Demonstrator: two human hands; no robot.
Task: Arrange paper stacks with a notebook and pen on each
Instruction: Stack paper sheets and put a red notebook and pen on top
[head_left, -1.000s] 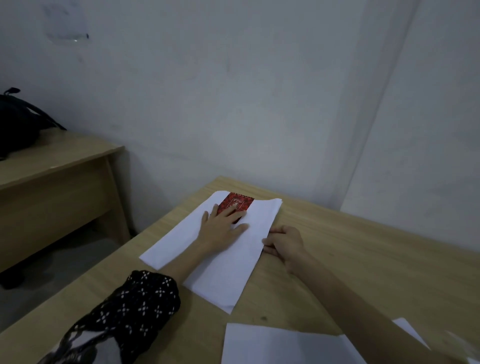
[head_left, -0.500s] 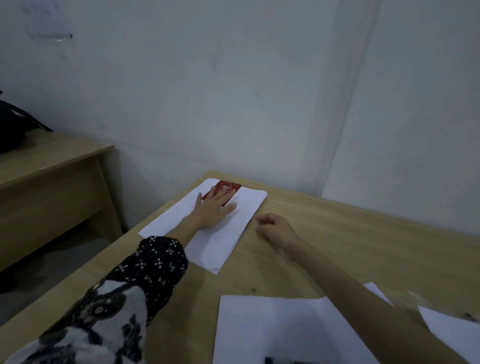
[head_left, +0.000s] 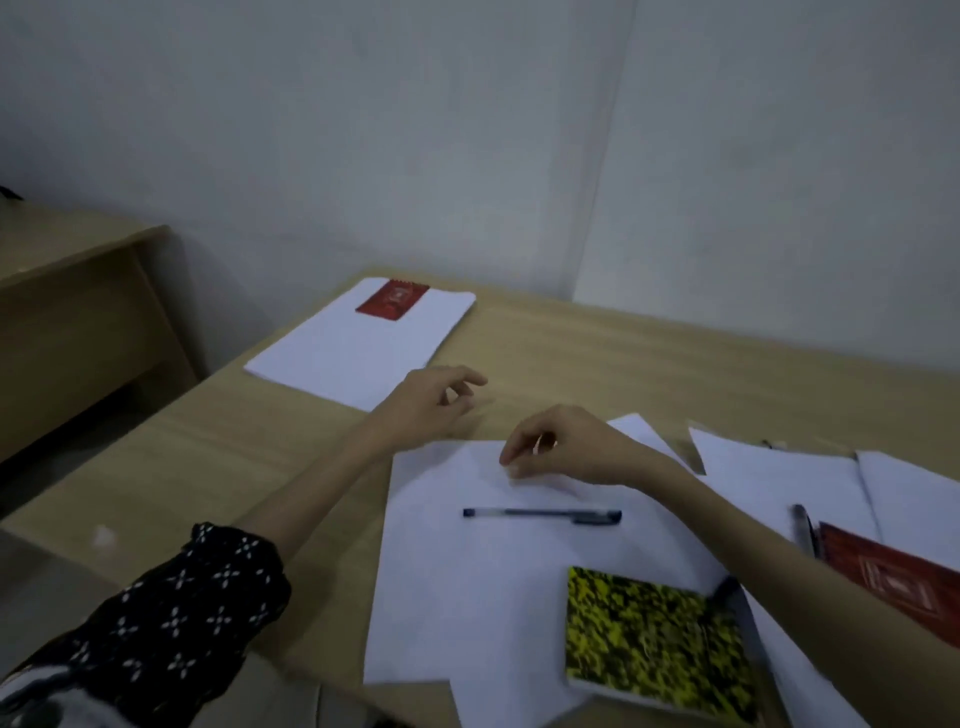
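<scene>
1. The left hand (head_left: 434, 402) hovers over the desk (head_left: 649, 358), fingers loosely curled, holding nothing.
2. The right hand (head_left: 563, 447) hovers over the near paper stack (head_left: 467, 582), fingers loosely curled, empty.
3. A blue pen (head_left: 543, 515) and a yellow-green notebook (head_left: 654, 642) lie on that stack, apart.
4. The far paper stack (head_left: 358, 353) carries a small red notebook (head_left: 392, 300) at its far edge.
5. A second red notebook (head_left: 898, 582) and a pen (head_left: 802, 527) lie on the sheets at the right.
</scene>
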